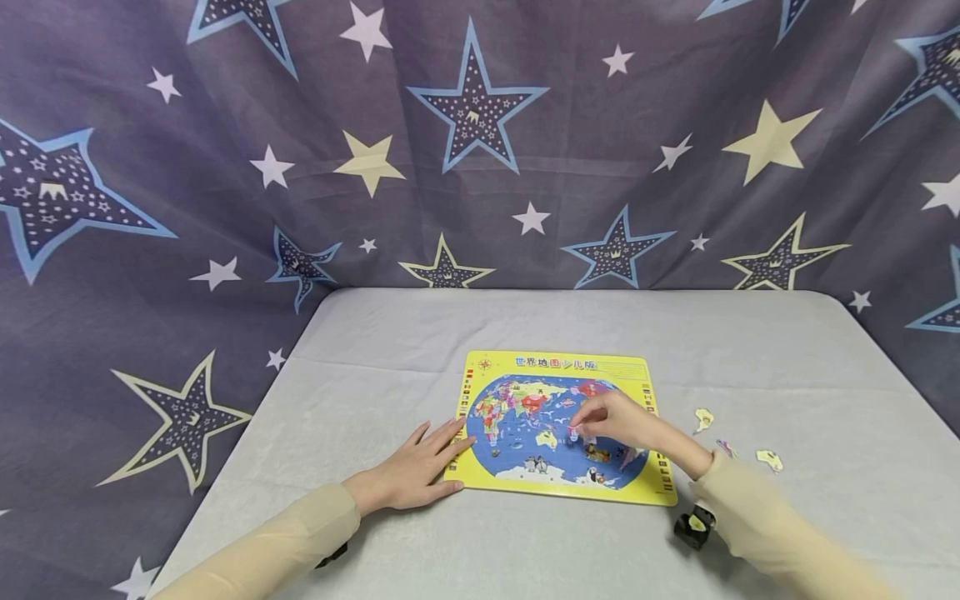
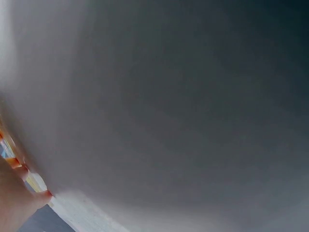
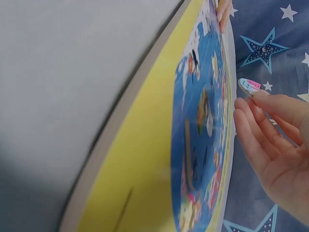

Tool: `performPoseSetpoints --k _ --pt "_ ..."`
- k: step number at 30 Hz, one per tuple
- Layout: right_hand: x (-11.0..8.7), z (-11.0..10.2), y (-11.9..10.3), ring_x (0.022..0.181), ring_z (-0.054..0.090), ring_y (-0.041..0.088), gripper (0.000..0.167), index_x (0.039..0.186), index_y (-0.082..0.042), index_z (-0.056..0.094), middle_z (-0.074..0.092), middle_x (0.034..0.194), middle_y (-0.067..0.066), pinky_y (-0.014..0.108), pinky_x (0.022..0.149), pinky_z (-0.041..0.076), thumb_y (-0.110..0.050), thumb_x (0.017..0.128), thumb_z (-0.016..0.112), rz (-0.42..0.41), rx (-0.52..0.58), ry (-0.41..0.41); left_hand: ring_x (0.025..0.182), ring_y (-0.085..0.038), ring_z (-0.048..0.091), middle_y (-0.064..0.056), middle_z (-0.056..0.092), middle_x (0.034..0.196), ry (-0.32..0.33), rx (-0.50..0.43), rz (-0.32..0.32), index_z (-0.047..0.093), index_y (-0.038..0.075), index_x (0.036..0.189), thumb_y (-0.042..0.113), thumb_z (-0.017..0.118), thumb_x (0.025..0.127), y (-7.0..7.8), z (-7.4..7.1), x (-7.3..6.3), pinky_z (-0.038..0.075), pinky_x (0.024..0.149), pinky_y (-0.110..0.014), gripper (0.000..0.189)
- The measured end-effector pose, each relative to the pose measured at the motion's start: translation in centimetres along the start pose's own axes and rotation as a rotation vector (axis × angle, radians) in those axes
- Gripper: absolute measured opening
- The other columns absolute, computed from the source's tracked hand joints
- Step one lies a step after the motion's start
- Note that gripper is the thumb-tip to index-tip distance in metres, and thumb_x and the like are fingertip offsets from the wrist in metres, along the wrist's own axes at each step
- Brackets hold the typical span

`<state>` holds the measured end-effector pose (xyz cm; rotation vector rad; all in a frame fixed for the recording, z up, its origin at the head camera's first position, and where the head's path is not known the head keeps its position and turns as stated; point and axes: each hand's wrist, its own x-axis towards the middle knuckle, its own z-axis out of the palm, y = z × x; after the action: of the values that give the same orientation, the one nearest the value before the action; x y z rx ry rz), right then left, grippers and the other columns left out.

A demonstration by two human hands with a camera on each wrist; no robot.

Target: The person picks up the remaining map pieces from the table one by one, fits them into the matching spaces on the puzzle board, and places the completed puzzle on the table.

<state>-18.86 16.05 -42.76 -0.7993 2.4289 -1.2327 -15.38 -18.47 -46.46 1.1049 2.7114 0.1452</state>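
Pale beige fabric sleeves (image 1: 780, 533), nearest the lens, open my remote listing.

Item: bare left hand (image 1: 408, 475), fingers spread wide, fingertips on the near-side left edge of a yellow-bordered, blue-centred rectangular world-map board (image 1: 648, 493); I judge this a steadying touch.

Item: bare right hand (image 1: 618, 419), thumb and forefinger narrowed in a pinch on a small round-ended light-blue-and-pink piece (image 3: 249, 86), gripped at one end over the map, presumably to keep its outline free.

Item: two loose pale-yellow printed pieces (image 1: 769, 460) and a smaller purple-pink one (image 1: 726, 447), right of the right fingers, off the board; likely laid there for easy reach.

Views compared: my head camera gives the full layout, with the held piece a speck. My right wrist camera gives its colours, plus the board's thick grey-brown side. My left wrist camera offers mostly blurred grey surface and part of the left hand; I cannot tell how firmly it presses.
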Motion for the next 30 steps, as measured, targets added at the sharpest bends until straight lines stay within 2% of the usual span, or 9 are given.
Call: performPoseSetpoints --k 8,22,30 --pt "1.2 1.0 -0.6 0.074 0.061 0.011 0.009 0.087 -0.007 0.07 0.066 0.084 0.0 0.021 0.067 0.049 -0.01 0.082 0.063 -0.027 -0.072 0.019 0.135 -0.021 0.008 -0.008 0.008 0.148 0.007 -0.006 0.012 0.021 0.019 0.142 0.056 0.029 0.09 0.1 -0.2 -0.1 0.01 0.105 -0.05 0.065" --pt "3.3 2.8 -1.7 0.073 0.06 0.013 0.01 0.088 -0.005 0.069 0.066 0.084 0.002 0.021 0.064 0.049 -0.006 0.082 0.06 -0.035 0.016 -0.025 0.135 -0.019 0.006 -0.007 0.005 0.149 -0.007 0.0 0.003 0.019 0.019 0.143 0.055 0.029 0.09 0.1 -0.2 0.0 0.008 0.105 -0.049 0.065" --pt "4.3 3.8 -2.1 0.071 0.061 0.018 0.01 0.087 -0.007 0.069 0.066 0.082 0.001 0.024 0.06 0.049 -0.012 0.083 0.062 -0.014 0.037 -0.033 0.135 -0.021 0.007 -0.008 0.006 0.149 0.004 -0.017 0.017 0.02 0.018 0.143 0.054 0.031 0.09 0.0 -0.1 0.0 0.01 0.105 -0.051 0.064"
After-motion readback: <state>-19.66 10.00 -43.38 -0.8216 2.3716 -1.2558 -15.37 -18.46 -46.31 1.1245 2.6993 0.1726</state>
